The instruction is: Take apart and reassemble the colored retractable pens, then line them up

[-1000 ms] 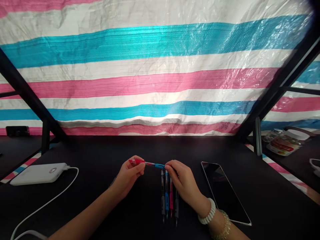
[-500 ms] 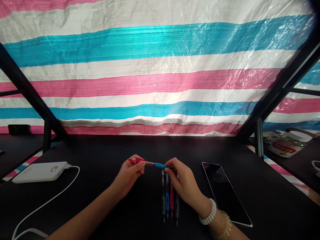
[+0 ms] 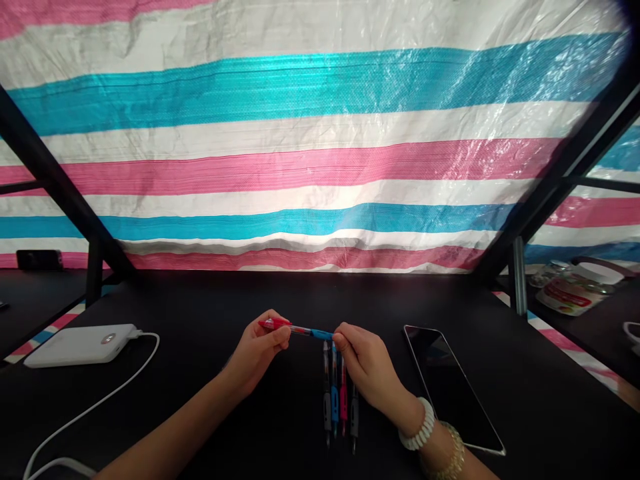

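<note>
Pen [image 3: 300,329], red at one end and blue at the other, held level above the black surface [image 3: 200,300]. Left hand [image 3: 257,353] pinches the red end, right hand [image 3: 367,360] the blue end. Four pens [image 3: 339,393] lie side by side just below.

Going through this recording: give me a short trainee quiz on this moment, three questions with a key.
1. True or false: the left hand and the right hand both hold the same red-and-blue pen.
2. Multiple choice: which wrist wears the white beaded bracelet? A) left B) right
3. How many pens lie side by side on the black tabletop below the held one?

Key: 1 true; 2 B; 3 four.
</note>
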`<state>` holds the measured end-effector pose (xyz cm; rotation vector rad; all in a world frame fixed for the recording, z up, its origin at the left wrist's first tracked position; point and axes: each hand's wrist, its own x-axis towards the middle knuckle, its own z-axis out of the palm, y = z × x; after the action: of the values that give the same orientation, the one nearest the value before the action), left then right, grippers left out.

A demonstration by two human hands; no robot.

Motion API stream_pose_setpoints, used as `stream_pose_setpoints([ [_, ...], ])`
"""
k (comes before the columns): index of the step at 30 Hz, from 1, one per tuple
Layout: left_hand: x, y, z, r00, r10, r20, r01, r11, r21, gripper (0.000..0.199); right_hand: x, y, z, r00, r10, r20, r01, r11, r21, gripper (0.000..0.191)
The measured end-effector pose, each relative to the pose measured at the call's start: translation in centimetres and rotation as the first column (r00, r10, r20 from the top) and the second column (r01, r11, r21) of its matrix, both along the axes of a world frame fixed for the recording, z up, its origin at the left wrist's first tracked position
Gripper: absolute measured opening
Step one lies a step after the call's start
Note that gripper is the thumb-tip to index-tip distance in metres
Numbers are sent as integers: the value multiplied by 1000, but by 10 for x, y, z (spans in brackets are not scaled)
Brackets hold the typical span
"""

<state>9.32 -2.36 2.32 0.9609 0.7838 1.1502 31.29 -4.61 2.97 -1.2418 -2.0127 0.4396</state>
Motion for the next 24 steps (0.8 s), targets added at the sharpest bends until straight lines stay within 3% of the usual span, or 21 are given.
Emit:
stream_pose_setpoints([
  [8,1,-2,2,982,157,-106,-141,979,145,16,-3,-1,0,987,54,-150,-84,977,-197,45],
  [14,0,-2,1,982,162,-94,-141,969,204,15,-5,-1,0,929,97,-357,-238,894,-379,49],
  [19,4,-4,3,986,138,-97,-115,971,210,13,-7,-2,1,919,94,-382,-225,922,-315,46],
  [24,7,-7,1,962,65,-265,-6,977,215,11,-6,-2,-3,971,151,-184,-181,971,-156,35],
])
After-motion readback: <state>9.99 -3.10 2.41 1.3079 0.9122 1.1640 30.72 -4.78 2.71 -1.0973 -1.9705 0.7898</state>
